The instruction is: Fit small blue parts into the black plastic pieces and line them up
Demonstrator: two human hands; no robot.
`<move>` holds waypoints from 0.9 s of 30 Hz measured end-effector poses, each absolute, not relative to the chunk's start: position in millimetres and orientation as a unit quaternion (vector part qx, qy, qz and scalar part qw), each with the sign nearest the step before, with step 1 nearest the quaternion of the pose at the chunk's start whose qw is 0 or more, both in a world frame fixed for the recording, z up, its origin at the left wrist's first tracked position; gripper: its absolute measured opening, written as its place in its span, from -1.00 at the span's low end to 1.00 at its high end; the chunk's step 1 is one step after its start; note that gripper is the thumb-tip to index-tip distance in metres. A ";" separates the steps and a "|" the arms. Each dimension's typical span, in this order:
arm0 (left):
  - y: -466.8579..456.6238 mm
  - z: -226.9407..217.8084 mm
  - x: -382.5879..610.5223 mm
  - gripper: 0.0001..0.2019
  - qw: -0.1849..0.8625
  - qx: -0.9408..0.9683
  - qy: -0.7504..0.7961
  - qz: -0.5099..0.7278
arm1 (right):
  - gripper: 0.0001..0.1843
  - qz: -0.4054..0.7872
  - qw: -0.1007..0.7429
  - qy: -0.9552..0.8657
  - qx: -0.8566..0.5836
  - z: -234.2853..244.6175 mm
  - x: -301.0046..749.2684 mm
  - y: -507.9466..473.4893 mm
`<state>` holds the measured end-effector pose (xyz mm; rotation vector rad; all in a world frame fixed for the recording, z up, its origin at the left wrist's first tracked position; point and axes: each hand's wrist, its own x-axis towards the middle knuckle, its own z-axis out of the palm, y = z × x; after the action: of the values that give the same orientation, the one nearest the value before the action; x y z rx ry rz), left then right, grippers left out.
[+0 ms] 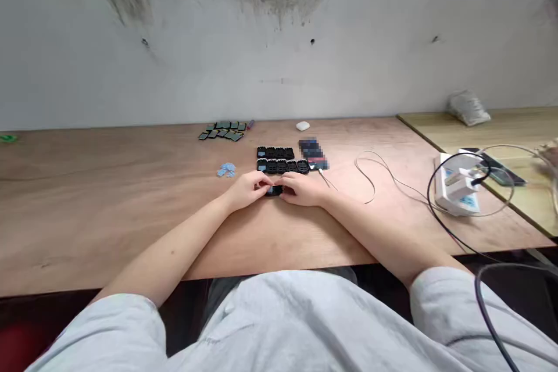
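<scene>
My left hand point(248, 188) and my right hand point(303, 189) rest on the wooden table point(108, 197), fingers curled together around a small black part point(274, 190) held between them. Just beyond the hands lie two rows of similar black parts point(281, 160). Further back is a cluster of dark green-grey flat pieces point(224, 130). A small heap of pale blue bits point(226, 170) lies left of the rows. A thin metal tool point(326, 178) lies right of my right hand.
A small white object point(302, 125) sits near the wall. A thin white cable point(375, 177) loops to the right. A white power strip with a plug point(457, 186) and black cable point(440, 209) sits at the table's right edge. A second, lighter table point(514, 128) adjoins there.
</scene>
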<state>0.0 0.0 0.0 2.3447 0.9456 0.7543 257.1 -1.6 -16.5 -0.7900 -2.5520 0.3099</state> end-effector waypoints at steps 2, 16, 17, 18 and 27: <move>0.5 -2.0 1.4 -0.81 0.235 0.865 0.344 0.279 | -0.64 0.116 0.226 -0.924 -0.287 -16.4 257.5 -1.3; 4.9 -3.3 -10.2 -0.75 0.178 0.913 0.269 0.250 | -0.61 0.128 0.232 -0.923 -0.280 -16.1 257.3 0.5; 5.2 -3.1 -10.9 -0.78 0.175 0.915 0.263 0.250 | -0.61 0.128 0.233 -0.922 -0.281 -16.3 257.3 0.5; 5.7 -3.2 -11.7 -0.80 0.172 0.917 0.259 0.251 | -0.62 0.128 0.234 -0.922 -0.283 -16.7 257.3 0.6; 6.3 -6.7 -12.5 -0.71 0.194 0.911 0.262 0.252 | -0.60 0.120 0.229 -0.917 -0.305 -17.4 257.6 0.9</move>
<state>-12.5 6.3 -6.7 2.5549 0.7360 0.7061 257.6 0.9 -17.4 -0.8389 -2.5239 0.3313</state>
